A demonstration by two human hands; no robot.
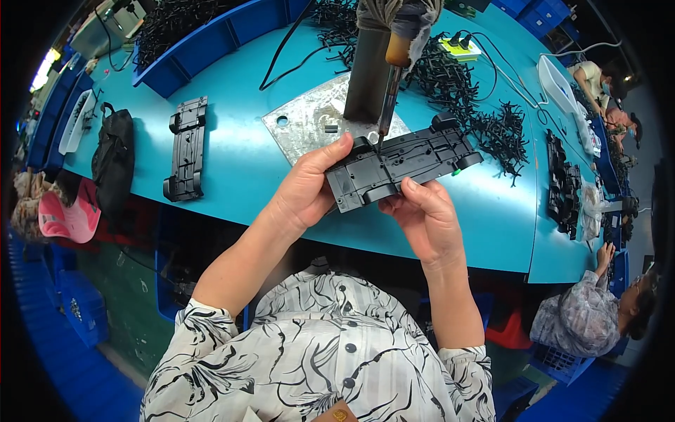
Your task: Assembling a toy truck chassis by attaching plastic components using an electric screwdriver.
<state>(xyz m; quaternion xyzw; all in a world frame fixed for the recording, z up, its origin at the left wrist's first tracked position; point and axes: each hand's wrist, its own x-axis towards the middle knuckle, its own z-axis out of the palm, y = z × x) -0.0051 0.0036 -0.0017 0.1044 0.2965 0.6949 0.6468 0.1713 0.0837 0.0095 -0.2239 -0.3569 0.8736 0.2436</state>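
Between my two hands, a black plastic toy car chassis (401, 163) is held tilted, its right end farther from me. My left hand (308, 181) grips its left end with the thumb along the upper edge. My right hand (430, 214) pinches the near edge around the middle, thumb on top; its other fingers are partly hidden underneath. A soldering iron (389, 98) hangs point-down from a metal stand (365, 77), its tip at the chassis's far edge; contact cannot be made out. Below lies a grey metal plate (299, 119). Another black chassis (188, 151) rests at left.
Loose black plastic pieces (450, 84) are heaped behind the iron. A blue bin (204, 56) of similar parts stands far left, and a black bag (114, 158) hangs near the left edge. More chassis (562, 186) lie at right, where a co-worker (580, 313) sits.
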